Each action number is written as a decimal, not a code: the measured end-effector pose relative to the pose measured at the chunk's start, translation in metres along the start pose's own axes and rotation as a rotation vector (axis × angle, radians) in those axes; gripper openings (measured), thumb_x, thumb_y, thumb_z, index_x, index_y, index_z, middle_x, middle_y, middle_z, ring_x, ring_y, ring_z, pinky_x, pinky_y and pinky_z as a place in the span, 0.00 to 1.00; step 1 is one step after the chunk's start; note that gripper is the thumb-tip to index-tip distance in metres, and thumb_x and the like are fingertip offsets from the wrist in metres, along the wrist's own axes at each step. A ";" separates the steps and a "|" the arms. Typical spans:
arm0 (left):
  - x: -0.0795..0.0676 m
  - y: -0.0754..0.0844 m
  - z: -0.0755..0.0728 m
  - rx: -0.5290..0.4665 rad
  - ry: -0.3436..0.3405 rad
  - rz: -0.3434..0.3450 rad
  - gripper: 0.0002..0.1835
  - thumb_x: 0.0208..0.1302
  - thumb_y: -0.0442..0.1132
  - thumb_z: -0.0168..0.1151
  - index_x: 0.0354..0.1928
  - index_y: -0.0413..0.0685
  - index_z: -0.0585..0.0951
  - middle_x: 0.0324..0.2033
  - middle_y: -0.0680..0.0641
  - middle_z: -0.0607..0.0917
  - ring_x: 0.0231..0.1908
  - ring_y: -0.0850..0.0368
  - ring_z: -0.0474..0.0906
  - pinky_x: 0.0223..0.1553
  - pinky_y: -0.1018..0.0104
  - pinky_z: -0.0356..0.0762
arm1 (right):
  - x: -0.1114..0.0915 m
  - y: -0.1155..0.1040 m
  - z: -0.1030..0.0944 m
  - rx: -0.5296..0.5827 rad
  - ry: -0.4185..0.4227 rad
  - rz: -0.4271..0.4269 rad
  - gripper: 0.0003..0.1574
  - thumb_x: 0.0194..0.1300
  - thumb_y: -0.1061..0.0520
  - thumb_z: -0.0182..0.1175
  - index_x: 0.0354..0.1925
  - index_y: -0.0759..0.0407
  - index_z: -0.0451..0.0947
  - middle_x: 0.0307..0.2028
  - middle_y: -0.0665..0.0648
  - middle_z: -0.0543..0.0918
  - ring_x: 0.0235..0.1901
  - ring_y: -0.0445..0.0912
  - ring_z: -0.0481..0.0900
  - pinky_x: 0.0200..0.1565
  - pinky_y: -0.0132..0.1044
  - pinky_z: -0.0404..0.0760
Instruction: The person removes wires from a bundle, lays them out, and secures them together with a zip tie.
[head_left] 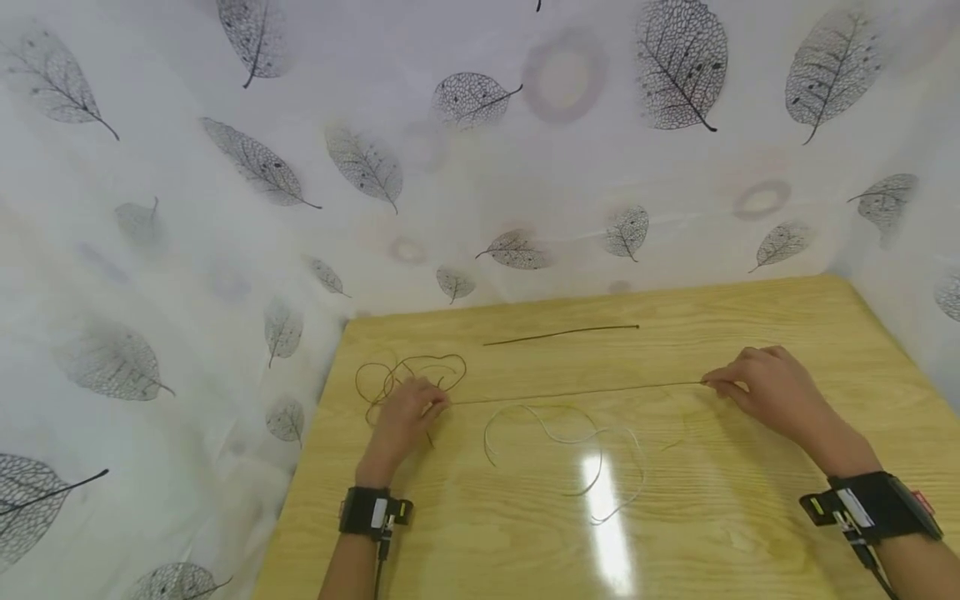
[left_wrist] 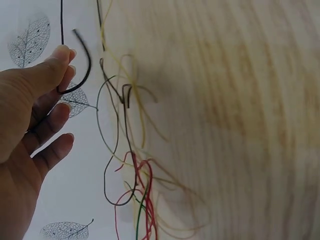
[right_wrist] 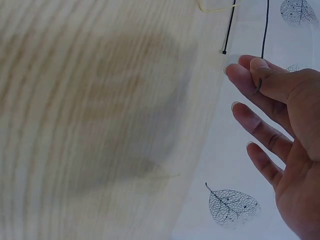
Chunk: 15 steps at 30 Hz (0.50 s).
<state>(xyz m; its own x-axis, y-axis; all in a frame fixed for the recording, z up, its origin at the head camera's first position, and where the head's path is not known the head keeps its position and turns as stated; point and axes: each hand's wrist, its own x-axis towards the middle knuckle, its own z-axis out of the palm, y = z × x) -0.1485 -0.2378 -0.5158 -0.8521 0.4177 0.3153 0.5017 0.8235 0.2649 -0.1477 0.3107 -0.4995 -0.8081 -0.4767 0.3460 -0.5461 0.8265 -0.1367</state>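
A thin dark cord point(head_left: 577, 392) runs taut and nearly straight between my two hands above the table. My left hand point(head_left: 408, 412) pinches one end between thumb and forefinger; in the left wrist view a short dark tail point(left_wrist: 89, 60) curves out past the fingertips. At the other end, my right hand point(head_left: 765, 396) pinches the cord, with a small stub point(right_wrist: 258, 86) showing below the thumb in the right wrist view. The right hand's other fingers point(right_wrist: 255, 125) are spread loosely. Beside the left hand lies a tangle of loose cords point(head_left: 375, 375).
Behind the taut cord lies a straight dark cord with a small knob at one end point(head_left: 562, 334). Pale loose cords point(head_left: 555, 437) curl on the wooden table point(head_left: 480, 533) in front. Red cords point(left_wrist: 149, 185) show in the left wrist view. Leaf-patterned sheeting point(head_left: 420, 167) surrounds the table.
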 end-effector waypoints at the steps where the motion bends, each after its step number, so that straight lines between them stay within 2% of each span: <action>1: -0.001 0.000 0.001 0.002 0.000 0.001 0.03 0.56 0.40 0.72 0.33 0.52 0.87 0.32 0.56 0.83 0.34 0.60 0.75 0.41 0.60 0.79 | -0.002 0.000 0.001 -0.001 -0.005 0.005 0.13 0.45 0.59 0.74 0.35 0.50 0.90 0.21 0.46 0.82 0.24 0.47 0.77 0.41 0.57 0.74; 4: -0.006 -0.002 0.004 0.007 0.004 -0.004 0.03 0.56 0.40 0.72 0.32 0.52 0.87 0.32 0.55 0.84 0.35 0.59 0.76 0.42 0.59 0.79 | -0.005 -0.001 0.002 0.005 -0.015 0.014 0.13 0.46 0.60 0.74 0.35 0.51 0.90 0.20 0.47 0.82 0.24 0.47 0.77 0.41 0.57 0.74; 8: -0.010 -0.004 0.005 0.019 0.007 -0.011 0.03 0.56 0.39 0.72 0.32 0.51 0.87 0.31 0.55 0.84 0.34 0.59 0.76 0.36 0.62 0.78 | -0.009 -0.003 0.004 0.013 -0.027 0.020 0.12 0.46 0.60 0.73 0.34 0.51 0.91 0.19 0.45 0.81 0.23 0.46 0.76 0.41 0.56 0.73; 15: -0.015 -0.009 0.004 0.036 0.003 -0.033 0.04 0.55 0.40 0.73 0.32 0.51 0.87 0.30 0.55 0.84 0.33 0.59 0.76 0.38 0.61 0.79 | -0.014 -0.003 0.008 -0.006 -0.063 0.046 0.13 0.47 0.59 0.73 0.36 0.51 0.90 0.21 0.48 0.84 0.26 0.48 0.78 0.43 0.57 0.73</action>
<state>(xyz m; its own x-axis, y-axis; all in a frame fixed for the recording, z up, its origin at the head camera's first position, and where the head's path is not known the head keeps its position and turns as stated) -0.1404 -0.2500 -0.5263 -0.8675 0.3893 0.3096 0.4678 0.8502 0.2417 -0.1365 0.3124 -0.5109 -0.8445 -0.4564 0.2800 -0.5072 0.8495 -0.1452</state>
